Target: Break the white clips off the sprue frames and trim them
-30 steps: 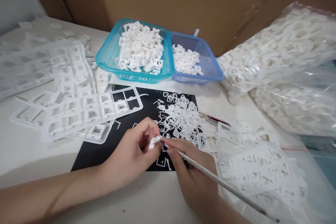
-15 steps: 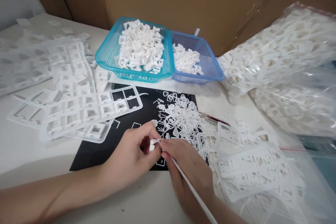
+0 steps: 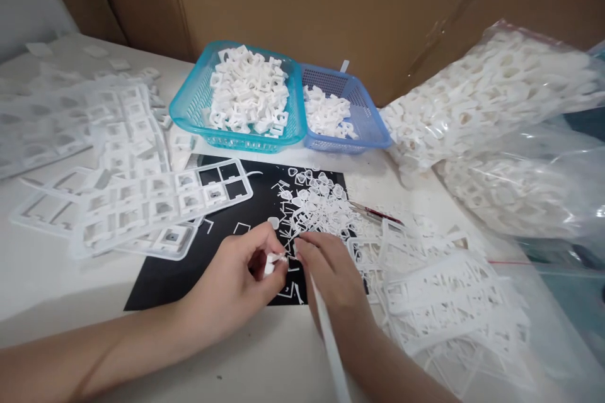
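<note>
My left hand (image 3: 236, 280) is closed in a pinch on a small white plastic part (image 3: 271, 261) over the black mat (image 3: 189, 264). My right hand (image 3: 331, 277) is closed round a thin white stick tool (image 3: 328, 346), whose tip meets the part between my fingers. Just beyond my fingertips lies a heap of small white offcuts (image 3: 316, 204) on the mat.
A teal basket (image 3: 189, 107) and a blue basket (image 3: 373, 123) of white parts stand at the back. White moulded frames (image 3: 142, 201) lie at the left, and more frames (image 3: 449, 302) at the right. Clear bags of parts (image 3: 496, 119) fill the right. A red-handled tool (image 3: 378, 213) lies nearby.
The stick tool has swung from pointing right to pointing down toward me. Both hands have stayed together on the small part, shifting slightly.
</note>
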The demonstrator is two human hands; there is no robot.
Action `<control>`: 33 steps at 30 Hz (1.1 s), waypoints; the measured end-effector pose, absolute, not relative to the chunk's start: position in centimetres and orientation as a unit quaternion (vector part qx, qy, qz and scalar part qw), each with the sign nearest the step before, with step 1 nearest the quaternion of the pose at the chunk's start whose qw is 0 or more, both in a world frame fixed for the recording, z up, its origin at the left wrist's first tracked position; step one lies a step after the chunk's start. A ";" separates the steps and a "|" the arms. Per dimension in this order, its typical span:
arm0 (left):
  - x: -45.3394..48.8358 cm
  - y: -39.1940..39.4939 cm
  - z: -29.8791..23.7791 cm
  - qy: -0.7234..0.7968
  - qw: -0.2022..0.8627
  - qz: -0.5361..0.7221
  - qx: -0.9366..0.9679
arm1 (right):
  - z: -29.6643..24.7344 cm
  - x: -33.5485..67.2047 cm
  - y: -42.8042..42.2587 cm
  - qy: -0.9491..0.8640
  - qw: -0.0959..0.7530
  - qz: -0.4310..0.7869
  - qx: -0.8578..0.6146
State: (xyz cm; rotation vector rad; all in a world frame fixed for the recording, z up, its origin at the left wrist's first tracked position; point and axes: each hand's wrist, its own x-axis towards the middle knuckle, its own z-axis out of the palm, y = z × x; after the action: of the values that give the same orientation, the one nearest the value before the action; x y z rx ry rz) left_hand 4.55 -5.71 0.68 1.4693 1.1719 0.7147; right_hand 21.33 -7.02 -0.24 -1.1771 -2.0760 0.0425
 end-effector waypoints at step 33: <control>3.4 -5.0 1.5 0.356 0.705 0.291 0.540 | 3.5 23.9 -5.9 -0.770 0.390 0.346 -0.367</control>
State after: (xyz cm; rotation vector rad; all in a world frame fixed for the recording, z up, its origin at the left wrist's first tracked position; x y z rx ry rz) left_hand 3.44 -4.98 1.53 1.2009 0.7918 0.6474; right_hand 23.94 -5.95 3.47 -0.9320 -1.9574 0.8805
